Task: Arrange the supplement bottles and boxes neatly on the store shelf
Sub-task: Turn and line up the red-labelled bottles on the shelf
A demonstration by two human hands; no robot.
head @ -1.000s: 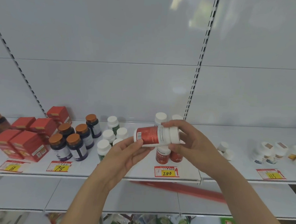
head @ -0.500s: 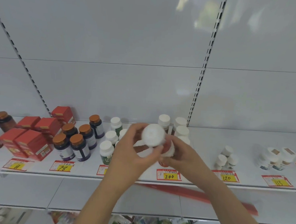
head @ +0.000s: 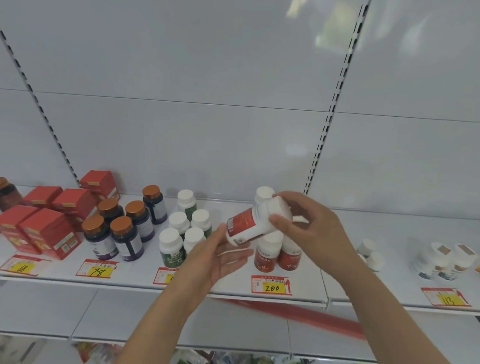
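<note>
R hand (head: 318,236) is now gripping the red-label bottle (head: 252,224) by its cap, tilted mid-frame, w/ L hand (head: 215,257) letting go, fingers relaxed, prob. heading for reshelving.

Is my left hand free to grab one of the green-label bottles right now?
Probably yes. The left hand lies open beneath the red-label bottle that the right hand grips, and the green-label bottles stand just beside its fingers with nothing between.

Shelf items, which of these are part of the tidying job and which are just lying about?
Job:
- red-label bottle, held by the right hand; left hand open beneath
- red-label bottles on shelf
- red boxes

Lying about:
- price tags
- red strip on lower shelf
</note>
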